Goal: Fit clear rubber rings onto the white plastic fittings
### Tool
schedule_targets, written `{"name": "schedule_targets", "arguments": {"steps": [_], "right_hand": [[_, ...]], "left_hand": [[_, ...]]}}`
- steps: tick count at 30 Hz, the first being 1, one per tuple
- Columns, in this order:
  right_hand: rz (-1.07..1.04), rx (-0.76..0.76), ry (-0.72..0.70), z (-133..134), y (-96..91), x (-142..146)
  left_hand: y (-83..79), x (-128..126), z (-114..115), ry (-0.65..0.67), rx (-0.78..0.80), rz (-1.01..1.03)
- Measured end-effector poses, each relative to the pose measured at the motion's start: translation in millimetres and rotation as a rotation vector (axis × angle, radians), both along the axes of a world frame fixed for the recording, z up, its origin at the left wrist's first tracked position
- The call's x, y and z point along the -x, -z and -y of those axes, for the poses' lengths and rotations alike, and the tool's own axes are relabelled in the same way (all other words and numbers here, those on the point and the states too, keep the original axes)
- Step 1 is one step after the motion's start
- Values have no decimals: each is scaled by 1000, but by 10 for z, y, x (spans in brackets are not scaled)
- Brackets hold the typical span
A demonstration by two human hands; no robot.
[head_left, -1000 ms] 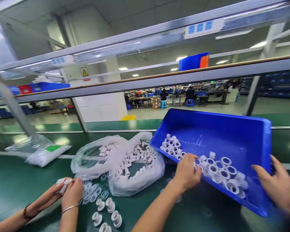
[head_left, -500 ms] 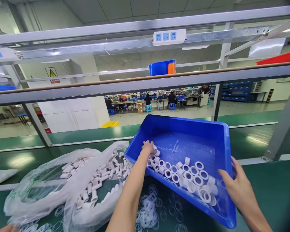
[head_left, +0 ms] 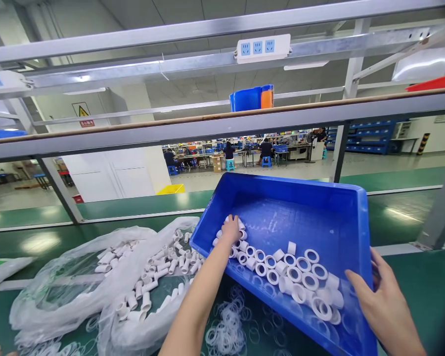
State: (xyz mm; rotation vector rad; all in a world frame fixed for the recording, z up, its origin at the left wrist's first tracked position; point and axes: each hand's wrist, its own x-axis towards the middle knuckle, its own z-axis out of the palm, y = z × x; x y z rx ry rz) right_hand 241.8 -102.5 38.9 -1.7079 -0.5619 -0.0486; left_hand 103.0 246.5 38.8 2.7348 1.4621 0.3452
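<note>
left arm stretched far forward, nearly straight, the left hand [head_left: 231, 230] reaching over the low near edge of the blue bin [head_left: 350, 220] and resting palm-down on the far end of the row of white ring fittings [head_left: 295, 274]. its fingers are curled loosely down over a few of those pieces at the bin's left corner; whether they actually pinch one i cannot tell, the back of the hand hides it. the right hand [head_left: 381, 306] is down at the bin's near right corner, wrist bent, fingers spread and wrapped along the outside of the wall, thumb side toward the rim, gripping the bin. the bin sits tilted, its far side raised, its near left corner low over the green table [head_left: 422, 287], so the fittings lie gathered along the lower near wall. just left of the bin, two clear plastic bags [head_left: 96, 282] lie open on the table with white tube fittings [head_left: 154, 269] inside. thin clear o-rings [head_left: 228, 331] are scattered on the table under the left forearm. overhead, a white power strip [head_left: 262, 48] hangs on the metal frame.
</note>
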Motion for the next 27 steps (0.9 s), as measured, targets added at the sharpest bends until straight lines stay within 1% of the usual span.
{"name": "schedule_targets", "arguments": {"steps": [3,5,11,15,22,27], "right_hand": [[-7,-15,1,-11,-7,-8],[-11,-14,9,-15,-20,-2],[-20,9,5,-1,-21,14],[-18,-19,8,0,-3,20],[-48,-14,4,-1,-29,46],[-71,7,7,-15,-61,19]], "left_hand": [[8,-16,24,-53,-41,12],[6,-12,25,-56,-45,20],[54,36,-8,18,9,81],[88,51,-7,52,14,126],[61,44,33,103,71,110],[38,14,34,103,117,102]]}}
